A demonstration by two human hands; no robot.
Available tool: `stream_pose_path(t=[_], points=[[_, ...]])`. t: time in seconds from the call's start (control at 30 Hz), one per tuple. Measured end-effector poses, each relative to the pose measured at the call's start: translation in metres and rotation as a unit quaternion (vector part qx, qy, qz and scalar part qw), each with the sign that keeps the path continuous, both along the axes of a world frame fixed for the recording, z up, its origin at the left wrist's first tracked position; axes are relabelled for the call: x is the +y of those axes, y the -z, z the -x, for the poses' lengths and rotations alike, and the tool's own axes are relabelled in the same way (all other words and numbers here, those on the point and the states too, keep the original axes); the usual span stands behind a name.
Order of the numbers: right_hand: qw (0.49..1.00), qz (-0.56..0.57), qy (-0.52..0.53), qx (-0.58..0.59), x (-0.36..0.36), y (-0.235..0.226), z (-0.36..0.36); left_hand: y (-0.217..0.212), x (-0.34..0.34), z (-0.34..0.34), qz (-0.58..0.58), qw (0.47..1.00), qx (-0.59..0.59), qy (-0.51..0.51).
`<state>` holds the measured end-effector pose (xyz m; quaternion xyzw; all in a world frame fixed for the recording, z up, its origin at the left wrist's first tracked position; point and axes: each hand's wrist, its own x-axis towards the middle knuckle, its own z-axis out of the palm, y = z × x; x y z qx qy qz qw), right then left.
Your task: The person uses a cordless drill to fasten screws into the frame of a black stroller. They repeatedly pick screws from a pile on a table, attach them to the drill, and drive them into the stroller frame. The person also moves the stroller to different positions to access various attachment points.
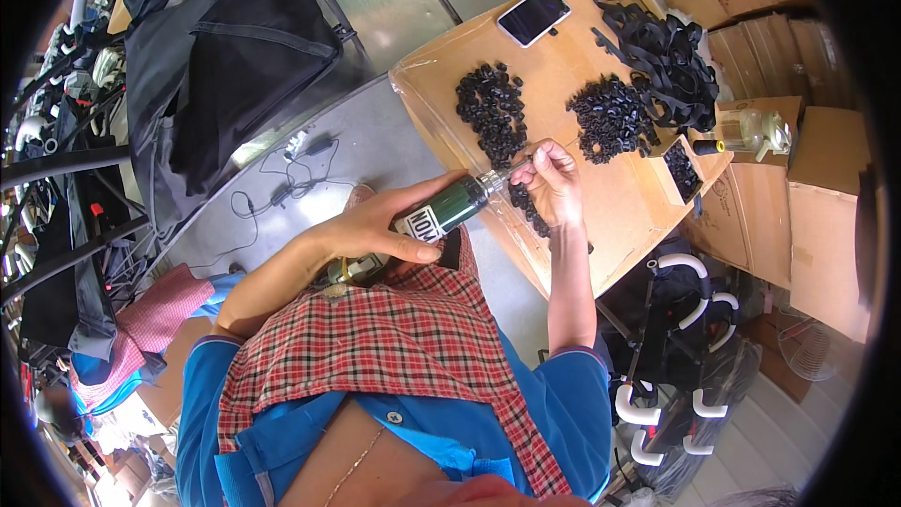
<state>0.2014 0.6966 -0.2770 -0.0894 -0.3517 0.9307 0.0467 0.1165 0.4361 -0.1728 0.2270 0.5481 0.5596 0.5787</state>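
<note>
My left hand [380, 221] is wrapped around the dark green body of a power screwdriver [452, 205], held in front of my apron. Its silver chuck points right, toward the work table. At the chuck's end, my right hand [554, 183] has thumb and fingers pinched together beside the thin bit. Whatever small thing they hold is hidden by the fingertips. Just beyond this hand lies a heap of small black plastic parts [491, 113]. A second heap of small black parts [610, 117] sits farther right, next to a tangle of black straps [678, 66].
The wooden table [554, 66] carries a phone [533, 17] at its far edge and an open box of black parts [680, 172] at right. Cardboard boxes [826, 197] stand beyond. Black fabric [244, 56] hangs at left; a cable [282, 190] lies below it. White-handled frames [671, 366] stand lower right.
</note>
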Motion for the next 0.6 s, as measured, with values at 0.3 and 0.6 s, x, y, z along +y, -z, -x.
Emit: stream_pose_path(t=[0.3, 0.6], points=[[0.977, -0.213, -0.012, 0.005, -0.001, -0.008, 0.003, -0.005, -0.004, -0.001, 0.014, 0.999, -0.027, -0.021], [0.552, -0.769, 0.228, -0.227, 0.139, 0.057, -0.007, -0.012, -0.018, 0.007, -0.016, 0.999, -0.033, -0.032]])
